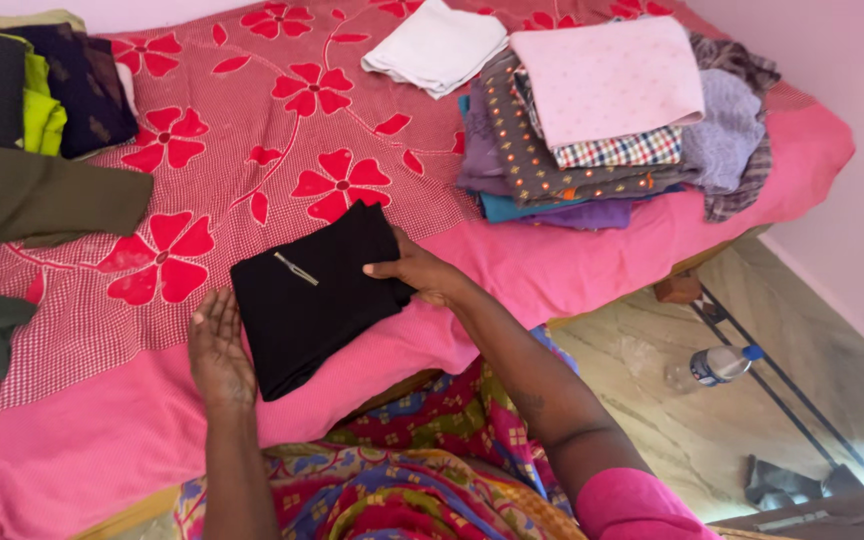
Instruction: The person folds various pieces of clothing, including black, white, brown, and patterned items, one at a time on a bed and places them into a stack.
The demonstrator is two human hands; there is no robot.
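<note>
A folded black garment (314, 295) with a small silver strip on top lies on the pink floral bedsheet (252, 150) near the bed's front edge. My right hand (414, 270) grips its right edge, thumb on top. My left hand (218, 350) is flat and open, its palm against the garment's left edge.
A stack of folded clothes (602, 110) topped by a pink cloth sits at the back right, a white folded cloth (437, 45) beside it. Dark and olive garments (37, 195) lie at the left. A plastic bottle (717, 365) lies on the floor at the right.
</note>
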